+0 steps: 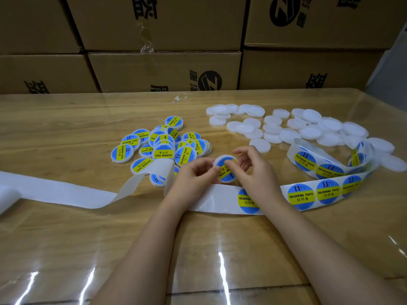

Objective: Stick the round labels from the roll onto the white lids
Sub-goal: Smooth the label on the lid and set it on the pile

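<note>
On my feed both hands sit close together, mid-table; they meet on one white lid, held tilted just above the strip. Left hand grips the lid's left edge, fingers curled under, thumb on top. Right hand pinches the right side, thumb tip on the blue/yellow label already on the lid face, index hooked over the far rim.

Label strip runs from a loose coil at right, under the right wrist; approx. 3 full labels show right of the wrist, one partly hidden beneath it. Bare backing trails off to the left edge, w/ a loop curling up against the labelled lids; that pile lies just left of the hands. Plain white lids are scattered far right, some touching the coil. Cartons are stacked behind the table.
</note>
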